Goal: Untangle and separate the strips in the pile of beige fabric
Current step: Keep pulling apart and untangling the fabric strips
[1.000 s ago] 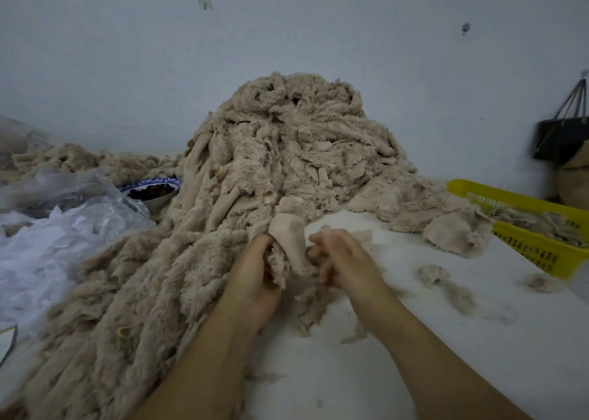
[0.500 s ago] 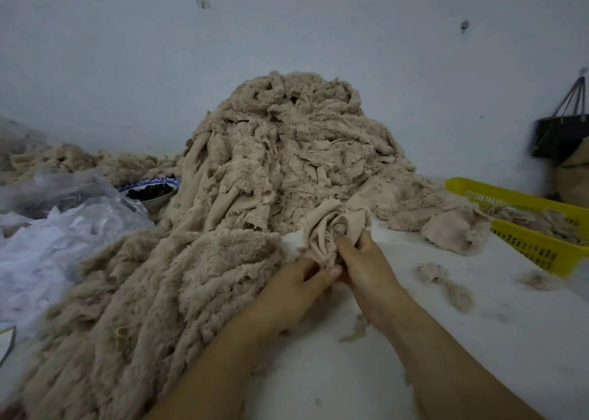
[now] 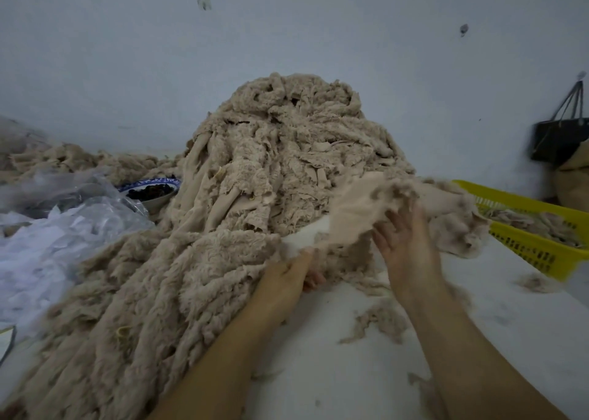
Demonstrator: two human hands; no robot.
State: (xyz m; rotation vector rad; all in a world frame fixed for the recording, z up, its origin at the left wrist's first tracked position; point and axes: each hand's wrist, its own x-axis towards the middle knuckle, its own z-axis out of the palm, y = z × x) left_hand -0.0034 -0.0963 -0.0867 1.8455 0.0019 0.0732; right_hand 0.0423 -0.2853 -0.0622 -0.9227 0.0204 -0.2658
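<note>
The fingers of the left hand are curled under, and the thumb closes on the low end of a beige strip, pinching it just at the near foot of the pile of beige fabric. The fingers of the right hand are straight and spread apart, their tips against the strip's fuzzy upper edge, to the right of the pile's foot. They are not closed round it, though motion blur softens the detail.

The strip stretches slantwise between the two hands, lifted off the table, in front of the pile's right flank. The pile itself rises tall against the wall and spills forward and leftward across the table.

Loose tufts lie on the table nearer than the pile, between the forearms. Right of the pile stands a yellow basket holding more beige scraps, and farther right a black bag hangs on the wall. Left of the pile sits a blue-rimmed bowl with something dark in it, and beyond that are clear plastic bags of white scraps.
</note>
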